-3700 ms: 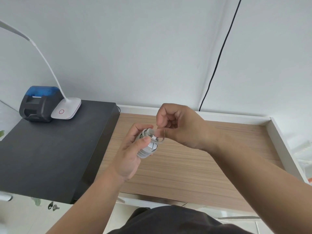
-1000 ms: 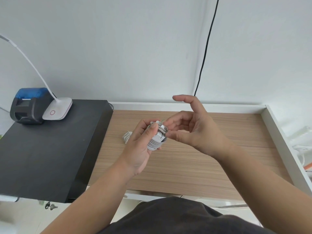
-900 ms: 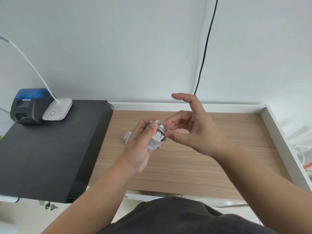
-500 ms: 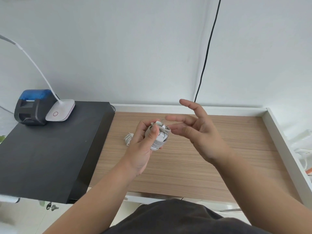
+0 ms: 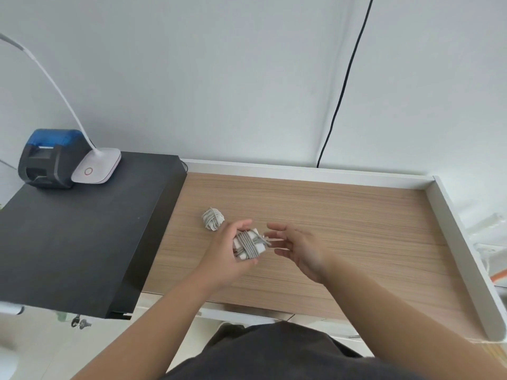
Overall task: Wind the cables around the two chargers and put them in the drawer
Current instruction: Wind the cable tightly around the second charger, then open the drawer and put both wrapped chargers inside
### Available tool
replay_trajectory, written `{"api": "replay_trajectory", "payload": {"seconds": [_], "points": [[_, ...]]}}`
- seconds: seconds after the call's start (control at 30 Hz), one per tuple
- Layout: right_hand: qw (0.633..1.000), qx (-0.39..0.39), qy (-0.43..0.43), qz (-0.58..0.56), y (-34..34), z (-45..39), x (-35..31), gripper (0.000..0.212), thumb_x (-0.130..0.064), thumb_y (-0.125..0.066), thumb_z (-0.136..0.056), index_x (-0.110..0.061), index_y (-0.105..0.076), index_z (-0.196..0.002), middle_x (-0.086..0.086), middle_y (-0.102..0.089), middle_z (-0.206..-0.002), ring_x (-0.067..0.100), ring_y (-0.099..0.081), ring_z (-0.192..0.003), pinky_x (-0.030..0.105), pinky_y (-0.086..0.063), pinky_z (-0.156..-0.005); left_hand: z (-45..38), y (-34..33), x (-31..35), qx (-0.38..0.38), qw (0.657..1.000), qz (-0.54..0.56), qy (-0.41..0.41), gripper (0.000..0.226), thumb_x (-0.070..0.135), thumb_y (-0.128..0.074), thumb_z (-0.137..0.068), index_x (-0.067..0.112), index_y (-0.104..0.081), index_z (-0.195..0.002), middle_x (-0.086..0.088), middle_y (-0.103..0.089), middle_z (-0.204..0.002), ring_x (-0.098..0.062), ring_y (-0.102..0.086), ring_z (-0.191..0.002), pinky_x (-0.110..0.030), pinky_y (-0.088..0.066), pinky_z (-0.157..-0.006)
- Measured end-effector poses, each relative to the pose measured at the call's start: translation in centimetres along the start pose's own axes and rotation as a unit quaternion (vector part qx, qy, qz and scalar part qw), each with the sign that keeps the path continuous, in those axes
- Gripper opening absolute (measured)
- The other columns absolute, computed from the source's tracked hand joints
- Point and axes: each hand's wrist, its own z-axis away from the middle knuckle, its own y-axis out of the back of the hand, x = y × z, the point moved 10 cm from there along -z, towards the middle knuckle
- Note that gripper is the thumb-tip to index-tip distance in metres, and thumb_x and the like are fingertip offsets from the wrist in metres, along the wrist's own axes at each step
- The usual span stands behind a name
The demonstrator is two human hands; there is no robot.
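While the left hand (image 5: pixel 227 256) curls its fingers and thumb around a white charger (image 5: pixel 250 243) wound with grey cable at the centre of the head view, the right hand (image 5: pixel 297 249) hovers just right of it, fingers spread and loose, holding nothing. Up and left of the held one, a 2nd wound charger (image 5: pixel 212 218) lies on the wooden bench (image 5: pixel 356 215). At the left of the frame a black cabinet top (image 5: pixel 76 229) carries a blue-lidded printer (image 5: pixel 46 157) and a white lamp base (image 5: pixel 96 165).
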Motion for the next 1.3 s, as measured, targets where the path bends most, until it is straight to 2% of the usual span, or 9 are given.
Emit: {"api": "replay_trajectory", "payload": {"seconds": [0.23,0.4,0.57,0.7,0.87,1.0,1.07,1.2,1.3], "points": [[0.969,0.060,-0.070,0.228,1.8,-3.2,6.2,0.041,-0.011,-0.054,-0.086,-0.020,-0.060,-0.126,-0.002,-0.066,-0.111,0.016,-0.059,-0.104,0.036,-0.045,-0.101,0.0,-0.3,-6.7,-0.005,0.996,-0.082,0.044,0.074,0.020,-0.081,-0.068,0.034,-0.047,-0.132,0.016,-0.046,-0.120,0.008,-0.048,-0.108,-0.028,-0.047,-0.096],[0.965,0.113,-0.079,0.223,2.4,-4.6,7.5,0.033,-0.008,-0.054,-0.080,-0.027,-0.065,-0.105,0.012,-0.070,-0.101,0.016,-0.058,-0.082,0.031,-0.048,-0.083,-0.6,-0.4,-9.3,-0.014,0.996,-0.065,0.054,0.074,0.017,-0.079,-0.068,0.039,-0.047,-0.130,0.021,-0.045,-0.119,0.011,-0.047,-0.108,-0.027,-0.048,-0.094],[0.962,0.128,-0.077,0.227,2.8,-5.2,7.7,0.033,-0.005,-0.051,-0.083,-0.020,-0.066,-0.107,0.006,-0.064,-0.083,0.016,-0.054,-0.075,0.031,-0.046,-0.074,-1.4,-0.7,-10.3,-0.037,0.998,-0.041,0.044,0.077,0.017,-0.080,-0.067,0.037,-0.047,-0.133,0.021,-0.046,-0.122,0.006,-0.051,-0.110,-0.027,-0.048,-0.095],[0.960,0.138,-0.057,0.238,3.2,-5.4,8.1,0.034,-0.003,-0.050,-0.082,-0.020,-0.067,-0.107,0.004,-0.070,-0.087,0.013,-0.058,-0.074,0.032,-0.049,-0.078,-1.6,-0.9,-10.4,-0.054,0.995,-0.076,0.030,0.070,0.019,-0.078,-0.069,0.036,-0.049,-0.130,0.018,-0.046,-0.123,0.003,-0.049,-0.110,-0.024,-0.045,-0.094],[0.957,0.157,-0.032,0.243,3.2,-4.8,8.0,0.034,-0.002,-0.049,-0.085,-0.024,-0.064,-0.106,-0.002,-0.070,-0.091,0.013,-0.059,-0.077,0.026,-0.048,-0.073,-0.7,-0.7,-11.4,-0.039,0.996,-0.067,0.049,0.080,0.021,-0.082,-0.066,0.035,-0.044,-0.135,0.017,-0.041,-0.130,-0.001,-0.045,-0.118,-0.024,-0.040,-0.101],[0.919,0.169,0.029,0.356,2.2,-3.5,7.3,0.028,-0.008,-0.049,-0.087,-0.026,-0.063,-0.104,-0.002,-0.061,-0.095,0.015,-0.057,-0.078,0.019,-0.043,-0.063,1.4,0.5,-13.2,-0.018,0.994,-0.064,0.088,0.085,0.025,-0.083,-0.068,0.032,-0.039,-0.141,0.017,-0.039,-0.136,-0.001,-0.042,-0.122,-0.023,-0.036,-0.101],[0.888,0.172,0.059,0.422,1.2,-2.8,7.7,0.027,-0.010,-0.050,-0.087,-0.021,-0.064,-0.107,-0.004,-0.054,-0.100,0.015,-0.054,-0.084,0.019,-0.040,-0.068,2.5,1.0,-14.1,-0.017,0.992,-0.081,0.098,0.079,0.026,-0.079,-0.074,0.029,-0.038,-0.142,0.015,-0.038,-0.138,-0.002,-0.040,-0.123,-0.020,-0.032,-0.101],[0.807,0.218,0.101,0.540,-0.2,-1.0,9.6,0.033,-0.016,-0.055,-0.086,-0.021,-0.065,-0.117,0.000,-0.052,-0.121,0.026,-0.045,-0.112,0.038,-0.040,-0.094,4.6,1.5,-15.3,-0.022,0.990,-0.117,0.070,0.061,0.029,-0.068,-0.084,0.024,-0.043,-0.140,0.013,-0.039,-0.140,-0.005,-0.038,-0.128,-0.028,-0.033,-0.109],[0.797,0.255,0.082,0.541,-0.8,0.5,11.5,0.039,-0.020,-0.052,-0.091,-0.027,-0.056,-0.129,-0.002,-0.044,-0.140,0.027,-0.037,-0.127,0.042,-0.033,-0.103,5.8,1.6,-15.9,-0.039,0.989,-0.138,0.029,0.053,0.029,-0.065,-0.086,0.023,-0.048,-0.137,0.019,-0.037,-0.142,-0.004,-0.038,-0.129,-0.032,-0.033,-0.110]]}}
